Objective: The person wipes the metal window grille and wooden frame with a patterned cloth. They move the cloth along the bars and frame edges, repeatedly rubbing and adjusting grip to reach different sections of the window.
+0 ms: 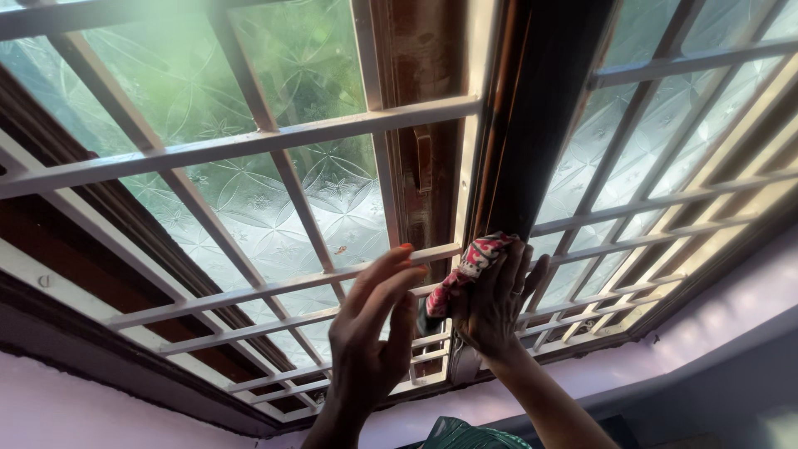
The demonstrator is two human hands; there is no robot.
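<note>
My right hand [492, 301] presses a red, white and black patterned cloth [470, 268] against the dark central window frame [544, 125], low on the post. My left hand [371, 333] is raised beside it with fingers together and extended, its fingertips resting near a white horizontal grille bar [274, 287] and holding nothing. A ring shows on a finger of the right hand.
White metal grille bars [249, 141] cross patterned frosted glass panes [266, 208] on both sides of the post. A brown handle [423, 162] sits on the left sash. Pale purple wall [731, 308] surrounds the window. A green garment [465, 434] shows at the bottom.
</note>
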